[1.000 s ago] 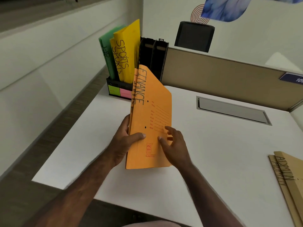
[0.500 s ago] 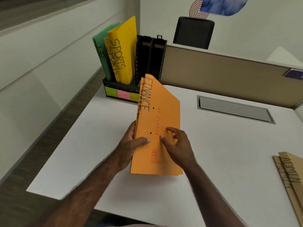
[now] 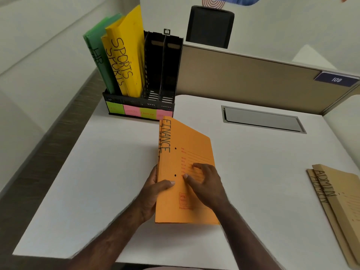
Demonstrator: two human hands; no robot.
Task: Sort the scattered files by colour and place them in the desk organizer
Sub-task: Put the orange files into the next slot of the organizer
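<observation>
Orange files (image 3: 187, 172): held upright over the counter's (image 3: 97, 182) near middle
Left hand (image 3: 153, 193): curled round the spine edge, thumb on front
Right hand (image 3: 204, 186): fingers spread against the cover
Organizer (image 3: 140, 103): far left corner; steer the squared pair into a vacant black slot beside the yellow files (image 3: 126, 53)

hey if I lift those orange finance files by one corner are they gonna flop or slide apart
Probably fairly stiff: the orange FINANCE files stand upright without sagging, held only near their lower end by the left hand and right hand. They look thin, so likely light. There seem to be two loose files, so they could slide apart unless pinched together.
</observation>
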